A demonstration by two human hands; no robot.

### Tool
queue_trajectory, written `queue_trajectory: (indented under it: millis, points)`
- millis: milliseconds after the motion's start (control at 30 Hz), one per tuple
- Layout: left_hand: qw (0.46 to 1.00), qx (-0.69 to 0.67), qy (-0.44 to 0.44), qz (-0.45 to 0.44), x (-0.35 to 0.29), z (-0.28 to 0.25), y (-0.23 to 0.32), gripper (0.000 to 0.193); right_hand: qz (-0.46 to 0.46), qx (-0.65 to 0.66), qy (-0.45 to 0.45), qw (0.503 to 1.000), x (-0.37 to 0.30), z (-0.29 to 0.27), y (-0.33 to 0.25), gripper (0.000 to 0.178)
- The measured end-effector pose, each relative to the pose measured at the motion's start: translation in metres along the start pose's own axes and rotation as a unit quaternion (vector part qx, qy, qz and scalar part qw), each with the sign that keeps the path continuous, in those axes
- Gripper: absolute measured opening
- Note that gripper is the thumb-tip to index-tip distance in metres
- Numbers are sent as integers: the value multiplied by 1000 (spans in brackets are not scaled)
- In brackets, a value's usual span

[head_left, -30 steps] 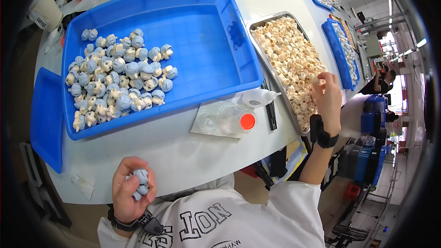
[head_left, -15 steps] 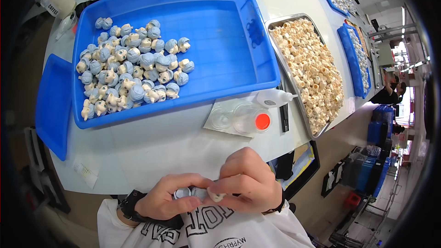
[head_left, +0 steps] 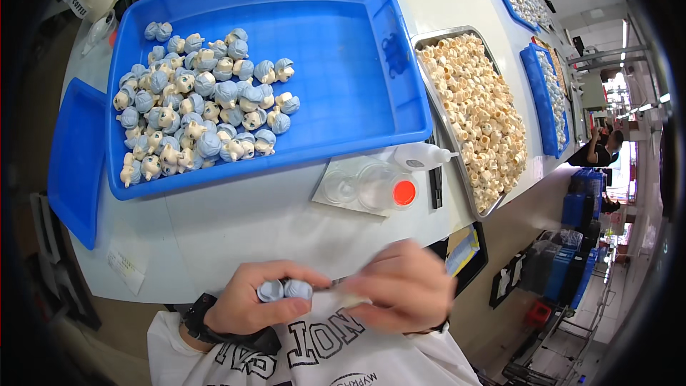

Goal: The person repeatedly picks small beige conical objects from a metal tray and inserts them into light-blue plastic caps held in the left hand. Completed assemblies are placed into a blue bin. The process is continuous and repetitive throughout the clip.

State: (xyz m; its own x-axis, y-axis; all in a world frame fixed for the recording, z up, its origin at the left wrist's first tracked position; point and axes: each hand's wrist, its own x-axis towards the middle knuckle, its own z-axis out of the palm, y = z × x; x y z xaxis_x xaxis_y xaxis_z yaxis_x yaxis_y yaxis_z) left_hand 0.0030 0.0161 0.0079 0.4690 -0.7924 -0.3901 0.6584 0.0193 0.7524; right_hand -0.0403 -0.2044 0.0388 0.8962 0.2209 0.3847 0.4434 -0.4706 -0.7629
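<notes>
Head view, left hand (head_left: 246, 307): closed around two small blue caps (head_left: 284, 289), held just above the person's chest at the near table edge (head_left: 214, 243).
Head view, right hand (head_left: 400, 289): blurred; fingers pinched toward the caps, touching or nearly touching the left hand. Whether it grips a cream piece cannot be told.
Head view, step in hand: judged to be the joining of a blue cap to a cream body. It goes best with the cap kept steady in the left hand and the pressing done squarely by the right.
Head view, finished pieces: a heap of blue-and-cream figures (head_left: 200, 111) in the left half of the large blue tray (head_left: 357, 50).
Head view, supply: cream parts (head_left: 475, 111) in the metal tray (head_left: 446, 132) to the right.
Head view, nearby: squeeze bottle (head_left: 421, 157) and clear dish with orange disc (head_left: 404, 192), well apart from both hands.
</notes>
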Motion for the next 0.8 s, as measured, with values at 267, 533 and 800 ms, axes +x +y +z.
queue_trajectory:
  millis: [267, 533, 800]
  points:
    - [999, 0, 37, 38, -2, 3, -4, 35, 106, -308, 34, 945, 15, -41, 22, 24]
    - [995, 61, 49, 61, -4, 1, -7, 33, 112, -355, -6, 928, 16, -37, 22, 23]
    - [998, 29, 46, 26, -6, 3, -3, 33, 143, -334, 34, 931, -1, -35, 25, 24]
